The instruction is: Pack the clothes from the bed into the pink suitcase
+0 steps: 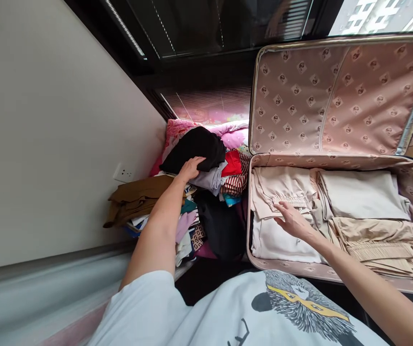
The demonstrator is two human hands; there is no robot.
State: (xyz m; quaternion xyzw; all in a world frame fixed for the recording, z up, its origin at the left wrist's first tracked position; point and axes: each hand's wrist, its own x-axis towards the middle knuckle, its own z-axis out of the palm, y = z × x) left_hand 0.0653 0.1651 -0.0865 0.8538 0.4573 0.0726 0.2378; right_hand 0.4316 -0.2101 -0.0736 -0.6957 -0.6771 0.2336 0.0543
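Note:
My left hand rests on a folded black garment at the top of a clothes pile, its fingers stretched out along the cloth. Under that garment lie a light grey garment, a red one and a red-and-white striped one. My right hand hovers over or lightly touches the folded clothes in the open suitcase, fingers apart. Nearest to it are pale pink trousers with a gathered waistband and a white garment.
The suitcase lid stands raised against the window. Grey folded cloth and beige trousers fill its right side. Brown clothing and a black cloth item lie left of it. The wall carries a socket.

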